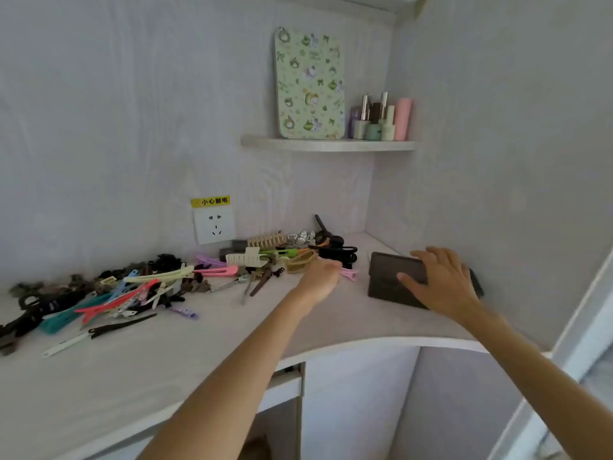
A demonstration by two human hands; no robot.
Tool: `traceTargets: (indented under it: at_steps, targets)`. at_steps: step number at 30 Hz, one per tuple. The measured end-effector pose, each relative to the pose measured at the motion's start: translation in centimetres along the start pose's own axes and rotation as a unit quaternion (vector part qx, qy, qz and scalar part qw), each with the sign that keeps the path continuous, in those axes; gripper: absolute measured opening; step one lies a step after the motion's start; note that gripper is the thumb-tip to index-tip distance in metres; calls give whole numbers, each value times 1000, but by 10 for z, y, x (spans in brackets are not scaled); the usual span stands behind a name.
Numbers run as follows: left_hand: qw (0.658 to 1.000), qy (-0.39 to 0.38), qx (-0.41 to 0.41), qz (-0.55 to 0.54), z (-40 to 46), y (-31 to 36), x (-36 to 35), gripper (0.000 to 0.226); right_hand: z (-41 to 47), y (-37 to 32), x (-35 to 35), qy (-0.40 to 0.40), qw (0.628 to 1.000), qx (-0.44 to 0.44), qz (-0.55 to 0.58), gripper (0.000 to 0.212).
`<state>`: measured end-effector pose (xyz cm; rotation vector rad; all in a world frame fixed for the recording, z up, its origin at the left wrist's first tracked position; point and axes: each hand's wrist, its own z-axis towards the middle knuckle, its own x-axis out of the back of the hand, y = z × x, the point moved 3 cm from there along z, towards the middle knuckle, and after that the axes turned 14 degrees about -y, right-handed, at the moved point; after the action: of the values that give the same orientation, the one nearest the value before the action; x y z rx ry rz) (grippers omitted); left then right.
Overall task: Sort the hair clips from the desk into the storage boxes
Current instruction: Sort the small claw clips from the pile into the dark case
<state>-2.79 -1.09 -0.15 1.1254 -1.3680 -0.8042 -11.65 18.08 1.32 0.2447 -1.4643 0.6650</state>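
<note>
The desk runs from the lower left into the corner, and the hair clips are spread along its back edge in a long band, from the far left nearly to the corner. Two arms are stretched over the desk towards that corner.

The dark storage box is set in the corner at the right, close to the side wall. The right hand is laid over its top with the fingers spread and slightly bent; whether the box is gripped or only touched cannot be told, since the view there is soft. No clip is seen in the box, and the sorting is judged to be at its start.

The left hand is held just above the desk with the fingers loosely extended and nothing pinched. The pink clip lies just beyond its fingertips, between that hand and the box, with its long axis roughly left to right. The brown claw clip is found just behind the hand. The left hand is the nearer to both, and the box lies to the right of that grip.
</note>
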Motion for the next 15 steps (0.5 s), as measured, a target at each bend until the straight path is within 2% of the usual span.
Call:
traceTargets:
  at_steps: [2,5,7,12,15]
  targets:
    - [1000,0,22,-21,22,5,-13,25,8,16,2,-94,992,-43,-70,88]
    - [999,-12,25,-28,46,10,-34,22,22,38,6,-188,974,-55,-113,108]
    - [999,-33,7,-23,50,8,-42,21,28,44,9,-202,971,-47,-119,107]
    - [997,-31,-63,-16,30,10,-31,30,27,29,15,-144,987,19,-71,88]
    - [996,-25,-78,43,2,3,-6,54,17,14,12,-132,989,53,-28,87]
